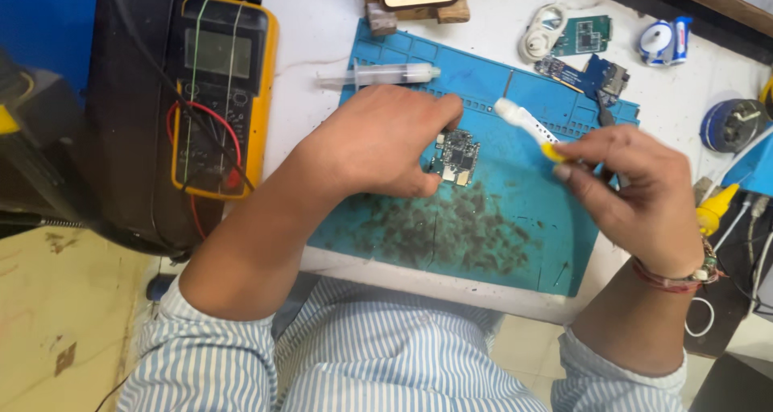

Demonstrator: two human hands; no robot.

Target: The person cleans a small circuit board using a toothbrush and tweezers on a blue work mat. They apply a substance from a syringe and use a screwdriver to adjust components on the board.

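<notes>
Two hands at work: left hand (385,142) pinches the small, light, fragile circuit board (456,156) by its edges; right hand (636,195) pinches a white brush (523,124).

One view only, from a camera worn on the head, looking steeply down and slightly forward at close range. The blue work mat (515,219) fills the middle, the person's striped shirt (362,356) lies along the near edge, and the white bench (314,26) runs to the far edge
</notes>
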